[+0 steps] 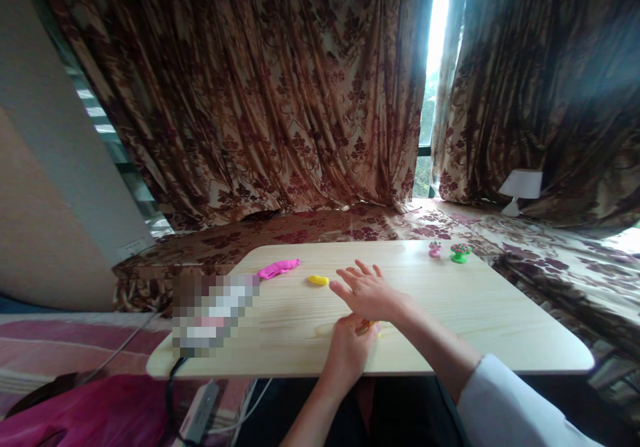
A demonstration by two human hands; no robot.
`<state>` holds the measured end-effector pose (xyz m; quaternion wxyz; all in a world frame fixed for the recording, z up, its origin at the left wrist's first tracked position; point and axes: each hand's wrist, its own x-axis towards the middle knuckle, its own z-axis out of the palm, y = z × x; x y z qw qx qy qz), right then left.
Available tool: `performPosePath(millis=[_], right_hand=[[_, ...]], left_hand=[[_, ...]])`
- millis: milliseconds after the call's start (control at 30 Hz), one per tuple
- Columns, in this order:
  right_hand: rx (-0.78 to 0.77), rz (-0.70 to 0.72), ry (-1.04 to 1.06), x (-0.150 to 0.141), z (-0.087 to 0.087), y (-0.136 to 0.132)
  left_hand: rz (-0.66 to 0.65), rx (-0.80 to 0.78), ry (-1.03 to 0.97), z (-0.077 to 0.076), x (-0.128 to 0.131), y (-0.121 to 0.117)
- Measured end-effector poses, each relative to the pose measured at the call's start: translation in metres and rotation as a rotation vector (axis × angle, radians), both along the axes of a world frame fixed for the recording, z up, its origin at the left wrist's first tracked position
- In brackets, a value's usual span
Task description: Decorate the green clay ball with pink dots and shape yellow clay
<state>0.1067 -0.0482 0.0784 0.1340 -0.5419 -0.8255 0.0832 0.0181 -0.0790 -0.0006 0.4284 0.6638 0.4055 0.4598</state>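
Note:
My right hand (367, 291) lies flat and open on the light wooden table (475, 320), fingers stretched toward the left. Under its palm a bit of yellow clay (373, 327) shows. My left hand (349, 348) rests curled at the table's near edge, just below the right hand, touching that same yellow clay; whether it grips it I cannot make out. A small yellow clay lump (319, 279) lies just left of my right fingertips. A pink clay strip (278, 268) lies further left.
A pink clay figure (435, 249) and a green clay stand with dots (461, 252) sit at the table's far right. A blurred-out object (215, 313) covers the left end. Patterned curtains hang behind; a white lamp (520, 189) stands on the bed at right.

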Motion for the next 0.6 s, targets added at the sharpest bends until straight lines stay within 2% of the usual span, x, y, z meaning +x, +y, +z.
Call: performPosePath(millis=[200, 600], right_hand=[[0.002, -0.031, 0.006, 0.007, -0.007, 0.002], [0.011, -0.078, -0.030, 0.009, -0.017, 0.006]], left_hand=[[-0.072, 0.019, -0.072, -0.005, 0.000, 0.001], [-0.089, 0.030, -0.086, -0.008, 0.001, -0.002]])
